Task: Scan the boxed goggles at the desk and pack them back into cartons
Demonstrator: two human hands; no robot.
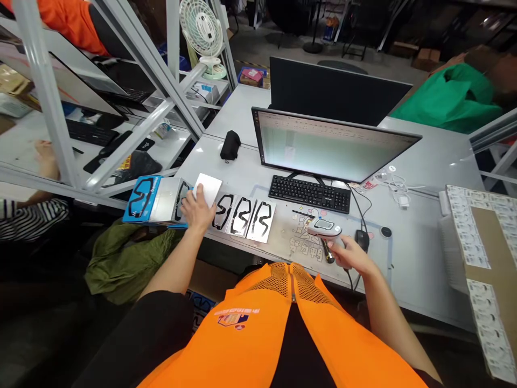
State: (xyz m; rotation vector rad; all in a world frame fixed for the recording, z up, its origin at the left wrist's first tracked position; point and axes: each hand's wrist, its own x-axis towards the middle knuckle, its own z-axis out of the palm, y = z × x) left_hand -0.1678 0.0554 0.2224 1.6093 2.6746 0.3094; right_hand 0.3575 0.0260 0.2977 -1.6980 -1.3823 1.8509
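My right hand (349, 253) is wrapped around the handle of a grey and white barcode scanner (325, 226), whose head points left over the desk. My left hand (197, 210) grips a small, plain white box (210, 186) at its lower edge. Just right of that hand, flat boxes (241, 216) with a black curved outline printed on them lie in a row. To its left, a blue box (141, 198) with a similar print sits by the desk's left edge, against a grey-white box face (163, 199).
Behind the hands stand a keyboard (309, 193) and a lit monitor (331, 145). A mouse (362, 240) lies right of the scanner, with a cable nearby. A black pouch (230, 145) rests at the back left. Metal frame bars (151, 70) border the left; a label-covered carton (488, 269) stands right.
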